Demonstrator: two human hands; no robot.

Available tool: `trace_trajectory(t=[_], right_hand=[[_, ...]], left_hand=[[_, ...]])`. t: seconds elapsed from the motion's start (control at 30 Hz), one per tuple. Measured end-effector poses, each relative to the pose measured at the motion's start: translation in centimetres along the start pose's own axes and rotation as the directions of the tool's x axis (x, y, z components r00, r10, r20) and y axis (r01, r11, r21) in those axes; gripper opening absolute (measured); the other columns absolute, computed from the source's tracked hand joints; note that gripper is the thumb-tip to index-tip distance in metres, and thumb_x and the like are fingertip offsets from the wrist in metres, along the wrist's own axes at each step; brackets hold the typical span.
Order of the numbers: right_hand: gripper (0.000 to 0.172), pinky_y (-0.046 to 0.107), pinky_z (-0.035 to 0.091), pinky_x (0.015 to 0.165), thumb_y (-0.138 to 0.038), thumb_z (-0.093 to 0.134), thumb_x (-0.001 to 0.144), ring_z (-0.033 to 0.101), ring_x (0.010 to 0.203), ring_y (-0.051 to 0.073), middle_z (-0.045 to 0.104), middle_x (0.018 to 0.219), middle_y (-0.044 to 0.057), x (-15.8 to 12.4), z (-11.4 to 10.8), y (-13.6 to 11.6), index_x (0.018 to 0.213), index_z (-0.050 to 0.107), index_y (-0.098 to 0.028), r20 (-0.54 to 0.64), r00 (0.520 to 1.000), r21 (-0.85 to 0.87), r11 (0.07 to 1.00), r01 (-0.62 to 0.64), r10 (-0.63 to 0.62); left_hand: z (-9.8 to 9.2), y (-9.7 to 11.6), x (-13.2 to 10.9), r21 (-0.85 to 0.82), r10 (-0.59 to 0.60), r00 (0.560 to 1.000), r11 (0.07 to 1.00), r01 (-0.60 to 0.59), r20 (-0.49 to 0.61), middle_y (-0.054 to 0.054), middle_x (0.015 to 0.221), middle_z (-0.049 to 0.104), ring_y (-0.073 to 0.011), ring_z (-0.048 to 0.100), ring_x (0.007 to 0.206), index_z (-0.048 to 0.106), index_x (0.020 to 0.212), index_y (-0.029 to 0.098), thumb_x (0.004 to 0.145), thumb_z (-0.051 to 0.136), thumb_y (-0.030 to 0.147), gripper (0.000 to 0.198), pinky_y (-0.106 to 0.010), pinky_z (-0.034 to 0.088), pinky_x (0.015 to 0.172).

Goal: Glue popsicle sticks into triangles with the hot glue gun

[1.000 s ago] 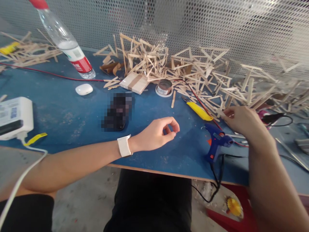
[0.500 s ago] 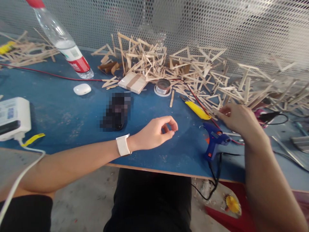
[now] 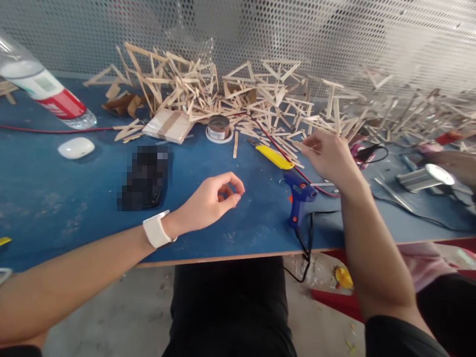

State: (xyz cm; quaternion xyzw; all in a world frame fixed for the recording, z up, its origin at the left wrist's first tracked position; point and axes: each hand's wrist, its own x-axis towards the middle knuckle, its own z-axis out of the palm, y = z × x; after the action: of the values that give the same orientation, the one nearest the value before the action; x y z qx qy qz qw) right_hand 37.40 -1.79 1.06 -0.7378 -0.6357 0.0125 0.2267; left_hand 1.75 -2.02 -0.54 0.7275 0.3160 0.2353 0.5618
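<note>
A blue tabletop [image 3: 96,198] runs beneath both hands; perforated metal sheeting [image 3: 312,29] rises beyond the fingers. The left hand [image 3: 206,201] curls into a loose ring; whether it holds anything, I cannot tell. The right hand's [image 3: 327,154] fingertips meet at a wooden stick [image 3: 298,145], grip unclear. Piled sticks [image 3: 180,94] crowd beyond them. A yellow-handled tool [image 3: 275,156] and blue glue gun [image 3: 296,198] lie between both hands' fingertips. Far left of them, the bottle's [image 3: 48,88] red-and-white label is illegible.
</note>
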Motion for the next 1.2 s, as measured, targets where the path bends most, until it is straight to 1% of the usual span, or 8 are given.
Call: trace_trajectory(t=[0.13,0.27,0.37,0.5,0.67,0.83,1.0,1.2], right_hand=[[0.015,0.05,0.058,0.089,-0.037,0.064,0.096,0.074,0.094,0.034,0.079,0.096,0.012,-0.1,0.0,0.9,0.098,0.071,-0.025,0.032,0.999,-0.056,0.998,-0.039,0.041],[0.013,0.044,0.056,0.09,-0.025,0.063,0.088,0.073,0.098,0.031,0.079,0.103,0.012,0.0,-0.4,1.1,0.101,0.066,-0.024,0.118,0.993,-0.027,1.0,0.004,-0.001],[0.005,0.04,0.052,0.084,-0.029,0.064,0.088,0.069,0.091,0.027,0.075,0.095,0.009,0.0,-0.9,0.3,0.091,0.061,-0.025,0.195,0.981,0.001,1.0,0.019,-0.019],[0.013,0.036,0.048,0.077,-0.034,0.062,0.091,0.062,0.082,0.022,0.068,0.085,0.004,-0.3,-1.5,-1.2,0.083,0.056,-0.026,0.231,0.971,0.194,0.981,0.017,-0.063],[0.016,0.033,0.042,0.062,-0.038,0.068,0.092,0.048,0.061,0.015,0.062,0.081,0.001,-0.7,-1.7,-1.8,0.087,0.06,-0.026,0.27,0.962,0.497,0.862,-0.098,-0.046],[0.019,0.031,0.035,0.059,-0.042,0.067,0.092,0.047,0.062,0.016,0.058,0.071,0.001,-0.4,-1.6,-1.6,0.091,0.069,-0.023,0.349,0.937,0.564,0.798,-0.214,0.005],[0.025,0.031,0.038,0.058,-0.041,0.057,0.096,0.05,0.065,0.017,0.069,0.086,0.006,-0.3,-1.8,-1.7,0.096,0.071,-0.021,0.455,0.887,0.676,0.62,-0.399,0.075],[0.033,0.032,0.043,0.063,-0.037,0.046,0.098,0.051,0.068,0.018,0.071,0.087,0.009,-0.4,-2.2,-2.2,0.102,0.073,-0.018,0.461,0.884,0.708,0.568,-0.419,0.078]], left_hand=[[0.0,0.1,0.0,0.005,-0.004,1.0,1.0,0.004,0.003,-0.001,0.088,0.069,-0.0133,0.069,0.076,0.066,0.101,0.019,0.097,0.069,0.029,0.012,-0.025,0.055,0.067],[0.0,0.1,-0.1,0.013,-0.018,1.0,1.0,0.018,0.003,-0.001,0.088,0.07,-0.0133,0.069,0.077,0.066,0.102,0.019,0.098,0.069,0.03,0.012,-0.025,0.054,0.066],[0.0,0.2,-0.1,0.019,-0.022,1.0,1.0,0.022,0.004,-0.001,0.087,0.07,-0.0134,0.069,0.076,0.066,0.102,0.019,0.098,0.069,0.03,0.012,-0.025,0.055,0.067],[0.0,0.3,-0.1,0.014,-0.017,1.0,1.0,0.017,0.009,-0.001,0.086,0.069,-0.0135,0.069,0.076,0.066,0.102,0.019,0.097,0.069,0.029,0.012,-0.025,0.055,0.067],[0.0,0.2,0.0,0.017,-0.02,1.0,1.0,0.02,0.005,-0.001,0.087,0.07,-0.0134,0.069,0.076,0.066,0.102,0.019,0.097,0.069,0.029,0.012,-0.025,0.054,0.066],[-0.1,0.2,0.0,0.019,-0.016,1.0,1.0,0.016,0.005,-0.001,0.088,0.07,-0.0137,0.069,0.077,0.066,0.102,0.018,0.097,0.069,0.03,0.012,-0.025,0.055,0.067],[-0.1,0.2,-0.1,0.023,-0.015,1.0,1.0,0.015,0.003,-0.002,0.089,0.071,-0.0141,0.07,0.079,0.067,0.102,0.018,0.097,0.069,0.03,0.013,-0.025,0.056,0.069],[-0.1,0.3,-0.1,0.023,-0.017,1.0,1.0,0.016,0.01,-0.002,0.089,0.071,-0.0143,0.071,0.079,0.066,0.102,0.019,0.098,0.069,0.031,0.013,-0.025,0.056,0.069]])
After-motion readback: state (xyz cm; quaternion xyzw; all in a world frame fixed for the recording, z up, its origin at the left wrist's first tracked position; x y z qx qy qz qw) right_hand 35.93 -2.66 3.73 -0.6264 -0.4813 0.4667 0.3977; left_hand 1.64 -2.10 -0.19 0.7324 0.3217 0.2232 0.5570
